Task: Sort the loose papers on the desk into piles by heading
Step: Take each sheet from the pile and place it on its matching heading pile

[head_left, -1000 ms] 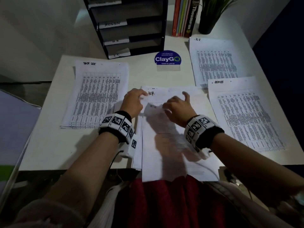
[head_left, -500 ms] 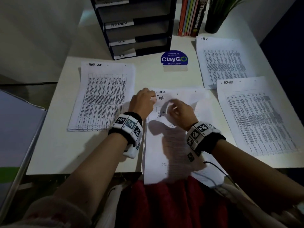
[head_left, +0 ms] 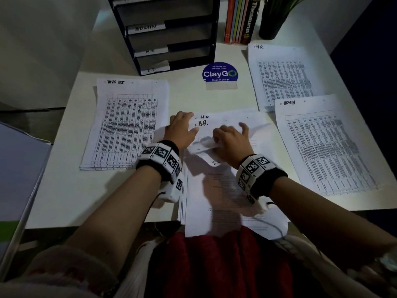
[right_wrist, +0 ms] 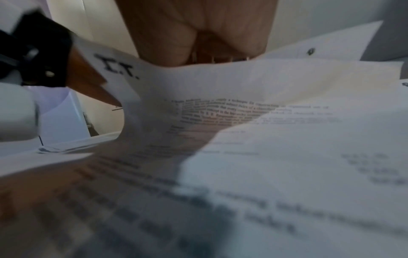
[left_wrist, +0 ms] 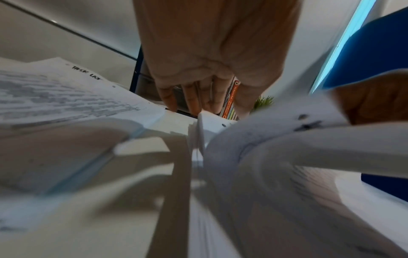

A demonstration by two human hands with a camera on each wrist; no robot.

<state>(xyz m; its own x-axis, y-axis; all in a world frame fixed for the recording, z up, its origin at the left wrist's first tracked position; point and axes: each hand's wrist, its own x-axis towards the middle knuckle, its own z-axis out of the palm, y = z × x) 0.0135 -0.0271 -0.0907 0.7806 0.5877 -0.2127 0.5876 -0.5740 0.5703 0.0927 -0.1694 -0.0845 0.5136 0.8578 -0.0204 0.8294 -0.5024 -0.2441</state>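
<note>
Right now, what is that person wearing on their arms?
Each wrist has a black band covered in white blocks with black-and-white square code patterns: one behind the left hand, one behind the right hand. A white box hangs under each band, with a thin dark cable trailing off. The forearms are bare; pale, fuzzy-looking sleeves are pushed up.

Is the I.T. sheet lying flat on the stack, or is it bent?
Bent: the right hand curls the I.T. sheet back toward the person.

both forearms reach forward side by side, tagged bands on the wrists. left hand (head_left: pixel 181 130) lies palm down, fingers extended. right hand (head_left: pixel 231 143) is curled, thumb raised, pinching a sheet.
</note>
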